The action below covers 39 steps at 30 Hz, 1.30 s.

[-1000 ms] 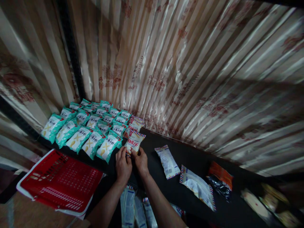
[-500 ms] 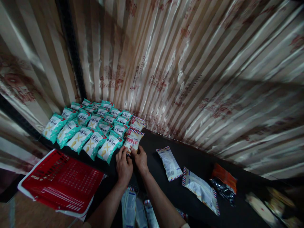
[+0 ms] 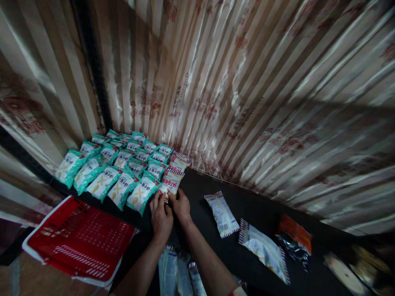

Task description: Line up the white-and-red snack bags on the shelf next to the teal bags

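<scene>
A snack bag [image 3: 171, 181] with red lettering and striped ends lies between my fingertips. My left hand [image 3: 161, 216] grips its near left corner, and my right hand [image 3: 181, 205] holds the near right corner with the thumb on top. Just behind it sits a matching bag [image 3: 179, 162], partly covered by the held one. To the left, rows of teal-and-white snack bags [image 3: 142, 190] lie face up, close beside the held bag. Under my forearms, several more striped-end bags [image 3: 168, 271] show only in part.
A red basket [image 3: 83, 238] with a white rim stands at the lower left. On the black shelf [image 3: 200, 222] to my right lie two striped-end bags [image 3: 221, 213] and an orange-and-black packet [image 3: 294, 238]. Pale packages [image 3: 345, 273] blur farther right. A striped wrinkled sheet [image 3: 216, 102] backs the shelf.
The held bag has turned and shifted slightly left, toward the teal bags. Both hands have stayed on it. The whole view has drifted a little.
</scene>
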Available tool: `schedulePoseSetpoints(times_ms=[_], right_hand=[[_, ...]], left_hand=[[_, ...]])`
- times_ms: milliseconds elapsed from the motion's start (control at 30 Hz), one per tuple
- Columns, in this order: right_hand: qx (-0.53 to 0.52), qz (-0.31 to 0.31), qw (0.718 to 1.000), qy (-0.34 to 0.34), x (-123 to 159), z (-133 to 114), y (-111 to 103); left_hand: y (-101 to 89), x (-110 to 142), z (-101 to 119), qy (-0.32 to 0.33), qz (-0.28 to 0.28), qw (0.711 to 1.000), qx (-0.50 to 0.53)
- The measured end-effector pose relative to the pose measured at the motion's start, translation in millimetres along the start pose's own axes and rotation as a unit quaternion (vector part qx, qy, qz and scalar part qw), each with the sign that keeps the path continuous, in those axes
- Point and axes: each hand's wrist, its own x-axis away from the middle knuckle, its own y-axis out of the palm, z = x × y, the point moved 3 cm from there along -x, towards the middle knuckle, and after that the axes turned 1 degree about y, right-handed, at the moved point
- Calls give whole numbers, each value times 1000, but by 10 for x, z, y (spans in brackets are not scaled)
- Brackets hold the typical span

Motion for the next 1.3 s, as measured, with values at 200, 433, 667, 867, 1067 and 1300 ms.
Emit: schedulePoseSetpoints(times_ms=[200,433,667,867,1067,1300], right_hand=[[26,8,1000,2,-9,-12,11],[-40,44,998,-26,-5,63,31],[-101,69,992,-42,19,189,49],[-83,82,993,-33,97,204,13],[-58,88,994,-33,177,201,4],[-39,86,995,-38,326,169,-45]], left_hand=[[25,7,-14,4,-8,1000,-7],[44,10,-25,7,-10,1000,-5],[19,23,4,8,-2,1000,-19],[20,57,12,25,-10,999,-43],[28,97,35,50,-8,998,-48],[6,157,22,65,-25,996,-47]])
